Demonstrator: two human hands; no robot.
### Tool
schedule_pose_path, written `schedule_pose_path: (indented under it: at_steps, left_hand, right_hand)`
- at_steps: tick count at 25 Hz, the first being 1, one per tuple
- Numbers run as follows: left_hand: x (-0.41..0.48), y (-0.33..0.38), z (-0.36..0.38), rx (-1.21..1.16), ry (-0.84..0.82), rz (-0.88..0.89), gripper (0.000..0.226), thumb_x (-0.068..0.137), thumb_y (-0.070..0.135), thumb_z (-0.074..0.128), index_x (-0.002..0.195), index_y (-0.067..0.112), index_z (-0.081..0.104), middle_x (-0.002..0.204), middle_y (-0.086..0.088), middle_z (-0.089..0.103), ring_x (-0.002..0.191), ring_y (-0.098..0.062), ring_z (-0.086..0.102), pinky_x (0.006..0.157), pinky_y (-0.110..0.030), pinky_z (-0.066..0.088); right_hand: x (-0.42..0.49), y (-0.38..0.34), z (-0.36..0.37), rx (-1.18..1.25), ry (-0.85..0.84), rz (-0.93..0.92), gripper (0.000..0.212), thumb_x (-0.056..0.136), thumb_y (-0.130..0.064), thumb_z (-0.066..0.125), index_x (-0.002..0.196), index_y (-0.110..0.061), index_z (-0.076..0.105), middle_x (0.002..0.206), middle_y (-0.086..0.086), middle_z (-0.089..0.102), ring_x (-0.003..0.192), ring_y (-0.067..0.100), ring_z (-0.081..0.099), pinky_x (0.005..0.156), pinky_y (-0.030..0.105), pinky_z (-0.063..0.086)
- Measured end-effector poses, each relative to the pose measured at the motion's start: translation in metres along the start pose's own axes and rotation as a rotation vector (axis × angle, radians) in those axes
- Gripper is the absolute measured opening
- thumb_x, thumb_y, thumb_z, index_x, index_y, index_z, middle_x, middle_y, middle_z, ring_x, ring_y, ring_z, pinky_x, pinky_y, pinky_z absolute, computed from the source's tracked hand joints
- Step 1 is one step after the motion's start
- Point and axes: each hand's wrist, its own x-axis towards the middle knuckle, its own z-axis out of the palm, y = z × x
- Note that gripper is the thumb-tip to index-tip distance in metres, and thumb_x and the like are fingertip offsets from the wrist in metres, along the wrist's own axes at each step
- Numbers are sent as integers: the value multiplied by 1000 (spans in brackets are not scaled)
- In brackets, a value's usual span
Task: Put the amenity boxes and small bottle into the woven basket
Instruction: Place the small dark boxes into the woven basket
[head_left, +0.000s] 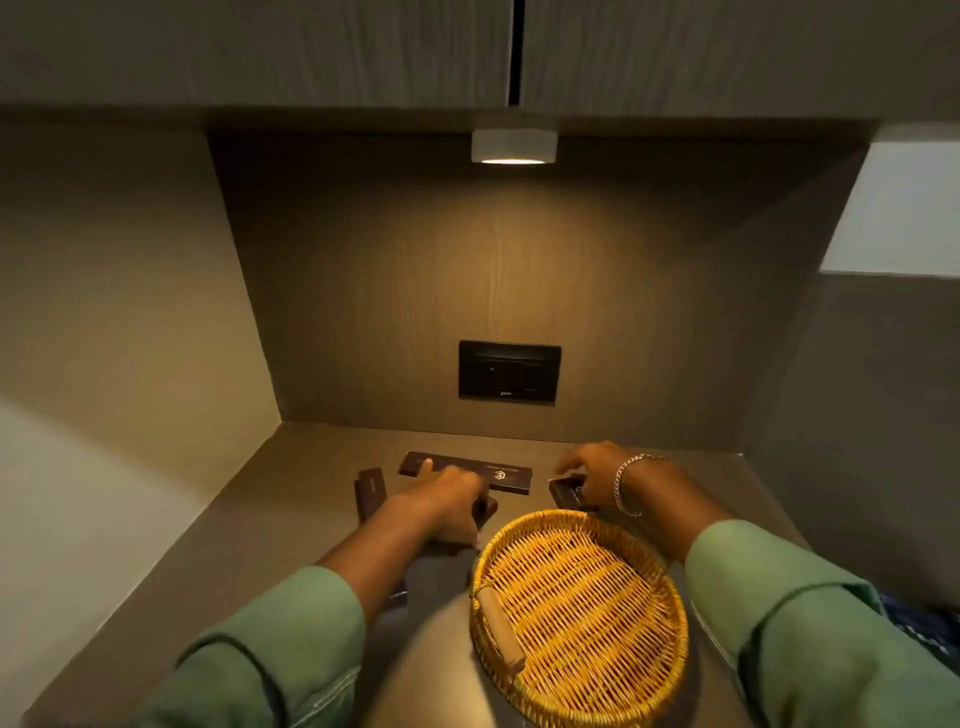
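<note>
- left hand (449, 499) reaches over the long dark flat cardboard box (511, 474) behind the round woven wicker basket (576, 597), fingers spread, grip unclear.
- right hand (592, 475) curls around a small dark box (563, 491) at the basket's far rim; whether it is clamped i cannot tell.
- basket is empty; boxes look light and stiff, best pinched by the long edges.

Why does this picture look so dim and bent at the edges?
Head view: the only light is a small lamp under the cabinet, pooling warm on the back wall; the wide lens bows the edges; the sleeves blur up close; the dark boxes barely show their print.
</note>
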Motion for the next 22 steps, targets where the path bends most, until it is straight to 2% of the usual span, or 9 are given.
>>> schedule_pose_path:
  at_steps: [3, 5, 10, 13, 16, 17, 19, 21, 22]
  left_hand:
    - [7, -3, 0, 10, -10, 13, 52, 76, 24, 77, 123, 21, 55, 126, -9, 56, 114, -28, 53, 101, -46, 44]
    - [11, -7, -1, 9, -8, 32, 50, 75, 20, 77, 120, 21, 56, 123, -8, 56, 109, -26, 55, 93, -42, 51]
    - [10, -11, 1, -48, 40, 97, 47, 78, 14, 73, 120, 24, 53, 123, -5, 57, 110, -23, 56, 92, -39, 52]
    - [3, -5, -18, -138, 77, 107, 56, 77, 14, 76, 126, 23, 51, 123, -2, 56, 110, -19, 55, 92, -36, 53]
    - [-10, 9, -43, -252, 207, 164, 61, 72, 15, 81, 126, 20, 54, 121, 1, 56, 109, -16, 56, 88, -29, 52]
    - [-16, 17, -45, -302, 196, 206, 61, 70, 16, 83, 124, 21, 56, 119, 3, 56, 108, -14, 56, 86, -28, 53]
    - [-28, 41, -38, -312, 65, 294, 63, 70, 19, 82, 126, 26, 55, 118, 10, 54, 108, -8, 53, 83, -22, 49]
    - [-33, 68, -20, -129, -42, 386, 65, 72, 20, 80, 130, 28, 53, 120, 10, 51, 111, -9, 47, 83, -21, 43]
    - [-33, 81, -12, -48, -72, 418, 64, 73, 20, 79, 131, 26, 53, 124, 6, 52, 116, -13, 46, 88, -26, 44]
  right_hand:
    - [13, 3, 1, -109, -101, 2, 51, 73, -10, 76, 121, -23, 61, 120, 5, 63, 104, 24, 59, 77, 34, 54]
    - [19, 4, 5, -115, -80, 3, 51, 70, -11, 79, 118, -19, 62, 114, 6, 64, 100, 24, 60, 80, 36, 56]
    - [7, 4, -8, -59, 90, -120, 41, 69, -23, 80, 106, -18, 64, 104, 6, 64, 90, 20, 60, 76, 33, 57]
    - [-37, 1, -27, -66, 213, -236, 53, 59, -44, 79, 102, -22, 59, 97, -1, 58, 86, 17, 56, 72, 33, 57]
    - [-95, 4, -22, -6, 161, -211, 58, 51, -57, 77, 99, -30, 58, 90, -9, 57, 80, 10, 57, 64, 29, 56]
    - [-113, 7, -15, 0, 113, -183, 55, 52, -58, 77, 97, -31, 60, 88, -11, 58, 78, 8, 57, 60, 26, 54]
    - [-140, 11, 4, -41, 55, -144, 51, 53, -60, 78, 92, -30, 64, 83, -11, 59, 74, 8, 57, 55, 25, 49]
    - [-157, 15, 24, -135, 55, -123, 53, 51, -65, 75, 87, -27, 67, 78, -9, 60, 71, 11, 56, 55, 28, 46]
    - [-163, 17, 33, -179, 61, -107, 54, 51, -66, 75, 86, -26, 67, 77, -8, 60, 72, 13, 56, 56, 28, 44]
